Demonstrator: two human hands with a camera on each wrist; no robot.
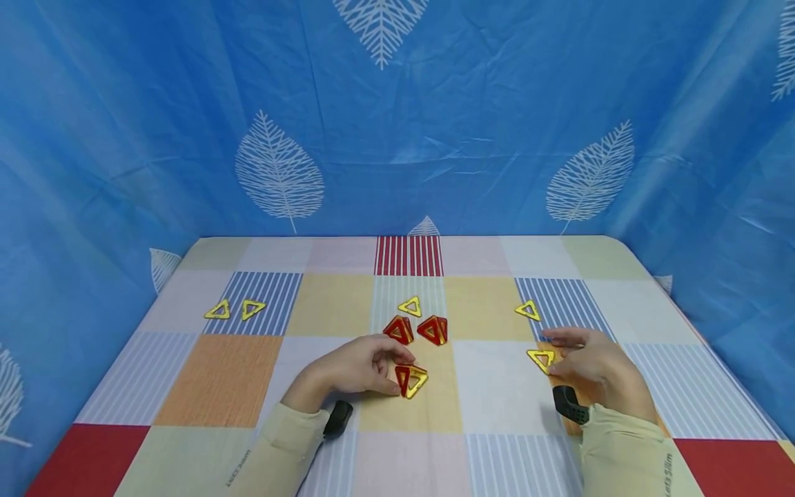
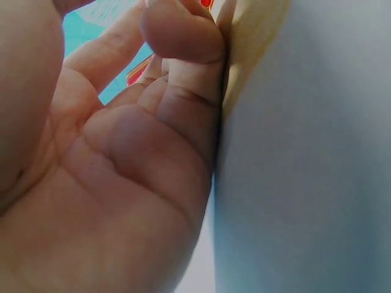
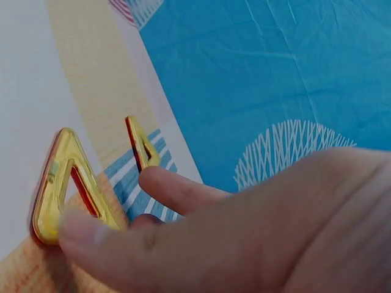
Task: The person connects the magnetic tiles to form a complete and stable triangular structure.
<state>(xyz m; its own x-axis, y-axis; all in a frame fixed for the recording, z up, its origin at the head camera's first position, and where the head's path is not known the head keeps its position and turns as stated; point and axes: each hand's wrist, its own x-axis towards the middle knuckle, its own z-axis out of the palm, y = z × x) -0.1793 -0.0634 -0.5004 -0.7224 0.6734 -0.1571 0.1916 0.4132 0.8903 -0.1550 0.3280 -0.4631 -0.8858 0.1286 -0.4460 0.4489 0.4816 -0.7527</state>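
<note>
My left hand (image 1: 366, 364) rests low on the cloth, its thumb and index finger at two sides of a standing red and yellow group of magnetic triangle tiles (image 1: 411, 379). Its fingers curl inward in the left wrist view, where the tiles are mostly hidden. At the right, the thumb of my right hand (image 1: 590, 362) overlaps the corner of a yellow triangle tile (image 3: 61, 235). The index finger reaches out toward another yellow triangle tile (image 1: 528, 310) farther back, and the fingers look fairly straight.
Two red triangle pyramids (image 1: 399, 329) stand just behind the left hand, with a yellow triangle (image 1: 410, 306) behind them. Two more yellow triangles (image 1: 218, 310) lie at the far left. A patchwork cloth (image 1: 491, 386) covers the table; blue curtains (image 1: 435, 138) surround it.
</note>
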